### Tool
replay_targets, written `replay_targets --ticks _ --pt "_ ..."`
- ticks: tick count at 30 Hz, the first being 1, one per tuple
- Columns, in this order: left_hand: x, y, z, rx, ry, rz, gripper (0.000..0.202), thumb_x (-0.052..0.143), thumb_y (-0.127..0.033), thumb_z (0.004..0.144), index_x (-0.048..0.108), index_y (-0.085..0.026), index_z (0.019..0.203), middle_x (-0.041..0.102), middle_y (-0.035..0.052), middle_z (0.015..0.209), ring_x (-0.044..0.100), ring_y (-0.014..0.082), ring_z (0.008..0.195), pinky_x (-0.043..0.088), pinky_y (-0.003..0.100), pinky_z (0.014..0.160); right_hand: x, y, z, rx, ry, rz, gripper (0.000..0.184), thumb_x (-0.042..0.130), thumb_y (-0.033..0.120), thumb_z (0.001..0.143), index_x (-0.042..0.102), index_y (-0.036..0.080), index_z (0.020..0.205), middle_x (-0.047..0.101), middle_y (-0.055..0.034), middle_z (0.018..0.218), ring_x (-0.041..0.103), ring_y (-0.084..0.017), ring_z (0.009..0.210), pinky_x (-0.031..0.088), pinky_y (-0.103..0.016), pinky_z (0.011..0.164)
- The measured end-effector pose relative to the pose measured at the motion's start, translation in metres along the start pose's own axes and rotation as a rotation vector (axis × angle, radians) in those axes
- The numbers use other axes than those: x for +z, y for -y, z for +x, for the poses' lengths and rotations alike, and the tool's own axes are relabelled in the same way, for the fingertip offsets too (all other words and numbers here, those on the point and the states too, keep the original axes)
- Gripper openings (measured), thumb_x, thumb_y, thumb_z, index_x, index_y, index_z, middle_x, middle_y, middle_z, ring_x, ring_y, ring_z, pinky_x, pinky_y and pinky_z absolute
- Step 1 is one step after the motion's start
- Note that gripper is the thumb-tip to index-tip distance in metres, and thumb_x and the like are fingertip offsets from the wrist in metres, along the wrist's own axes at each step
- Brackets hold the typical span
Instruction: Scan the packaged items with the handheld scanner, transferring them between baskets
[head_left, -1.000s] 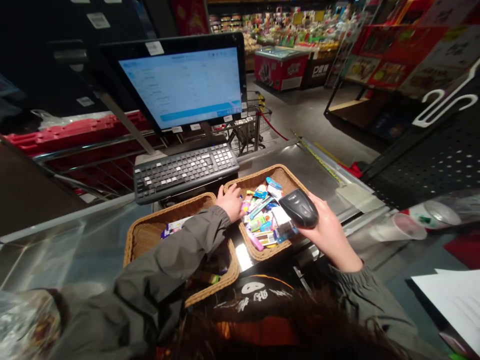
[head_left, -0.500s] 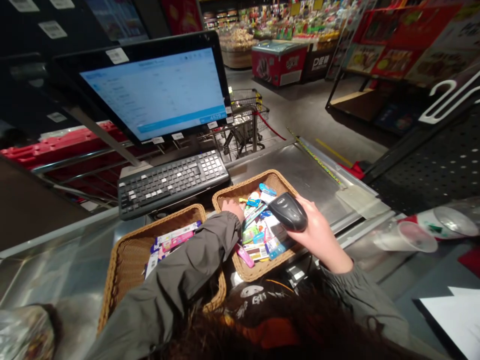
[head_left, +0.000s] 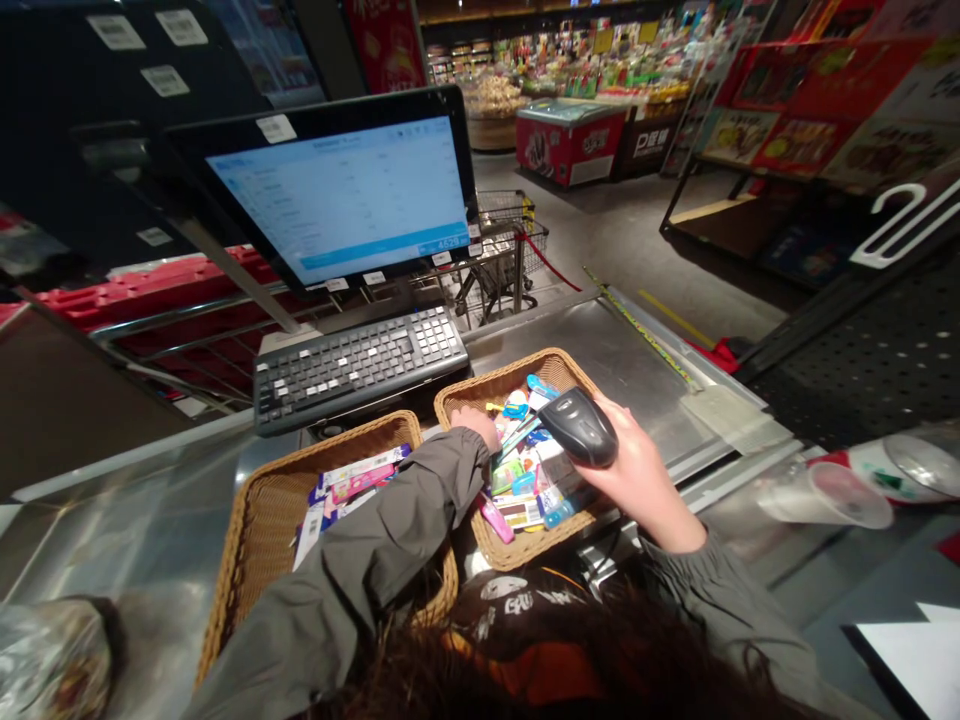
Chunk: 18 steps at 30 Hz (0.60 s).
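My right hand (head_left: 634, 470) is wrapped round a black barcode scanner (head_left: 579, 427), held over the right wicker basket (head_left: 517, 553). Small packaged goods (head_left: 517, 470) fill that basket, among them a pink item (head_left: 496, 520) by its near left side and blue pieces. My left hand (head_left: 478, 424) reaches into the same basket at its left side; its fingers are mostly hidden, so their grip does not show. Under my left forearm stands a second wicker basket (head_left: 244, 560), holding several flat packs (head_left: 352, 490) in pink, purple and white, partly covered by my sleeve.
A monitor (head_left: 349, 200) and a black keyboard (head_left: 360, 365) stand behind the baskets on the metal counter (head_left: 547, 320). Plastic cups (head_left: 825, 495) lie at the right, a plastic-wrapped item (head_left: 52, 655) at the near left. Shopping carts (head_left: 502, 250) are beyond the counter.
The view has shifted slightly, so the whole scene sits a little lower and further right. Both hands keep about the same places at the right basket, with the scanner still in my right hand.
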<state>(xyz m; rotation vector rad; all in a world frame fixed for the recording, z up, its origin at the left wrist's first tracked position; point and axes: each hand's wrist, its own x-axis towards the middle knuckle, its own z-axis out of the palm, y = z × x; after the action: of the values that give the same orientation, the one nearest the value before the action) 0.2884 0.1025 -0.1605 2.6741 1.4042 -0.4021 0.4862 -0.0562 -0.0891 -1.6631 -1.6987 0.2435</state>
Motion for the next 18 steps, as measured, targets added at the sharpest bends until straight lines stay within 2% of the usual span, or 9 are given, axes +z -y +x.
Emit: replay_targets --ticks 3,5,7,10,14,18 --pt "-0.021 0.001 -0.012 -0.020 -0.019 0.008 0.042 0.067 -0.048 0.076 0.074 -0.011 0.094 0.068 0.0228 0.107 0.058 0.0393 0.110 0.041 0.055 0.097 -0.002 0.002 -0.002 -0.014 -0.009 -0.030 0.058 0.065 0.039 0.079 0.053 0.019 0.132 0.059 -0.0181 0.135 0.049 -0.038 0.134 0.031 -0.066 0.113" --pt "-0.038 0.006 -0.025 0.016 -0.078 -0.004 0.040 0.069 -0.044 0.075 0.074 -0.012 0.099 0.066 0.0221 0.116 0.053 0.0397 0.119 0.034 0.057 0.107 -0.004 0.005 -0.003 -0.016 -0.025 -0.046 0.059 0.065 0.040 0.079 0.053 0.018 0.132 0.059 -0.0183 0.135 0.049 -0.038 0.135 0.031 -0.066 0.113" --pt "-0.055 0.016 -0.041 0.082 -0.204 -0.029 0.037 0.067 -0.039 0.077 0.072 -0.013 0.103 0.062 0.0201 0.127 0.045 0.0393 0.130 0.022 0.058 0.117 -0.005 0.011 -0.003 -0.023 -0.042 -0.058 0.057 0.065 0.040 0.079 0.054 0.018 0.131 0.060 -0.0180 0.133 0.049 -0.039 0.135 0.031 -0.067 0.113" --pt "-0.076 0.036 -0.072 0.199 -0.446 -0.071 0.032 0.065 -0.032 0.079 0.070 -0.013 0.104 0.056 0.0192 0.137 0.037 0.0387 0.140 0.008 0.061 0.121 -0.006 0.026 -0.001 -0.082 -0.038 -0.060 0.051 0.065 0.038 0.079 0.058 0.020 0.125 0.062 -0.0165 0.130 0.049 -0.039 0.134 0.033 -0.066 0.113" --pt "-0.093 0.069 -0.121 0.226 -0.675 -0.073 0.023 0.064 -0.034 0.082 0.067 -0.017 0.097 0.056 0.0157 0.141 0.036 0.0360 0.143 0.002 0.063 0.121 -0.003 0.056 0.004 -0.210 0.017 -0.033 0.048 0.065 0.034 0.078 0.057 0.019 0.123 0.061 -0.0165 0.129 0.047 -0.040 0.135 0.032 -0.066 0.112" --pt "-0.096 0.103 -0.168 0.206 -0.898 0.003 0.018 0.063 -0.037 0.086 0.064 -0.020 0.091 0.061 0.0121 0.136 0.042 0.0331 0.141 0.003 0.062 0.122 0.005 0.091 0.010 -0.329 0.044 -0.012 0.048 0.065 0.030 0.077 0.057 0.019 0.123 0.058 -0.0160 0.132 0.043 -0.040 0.137 0.032 -0.066 0.112"
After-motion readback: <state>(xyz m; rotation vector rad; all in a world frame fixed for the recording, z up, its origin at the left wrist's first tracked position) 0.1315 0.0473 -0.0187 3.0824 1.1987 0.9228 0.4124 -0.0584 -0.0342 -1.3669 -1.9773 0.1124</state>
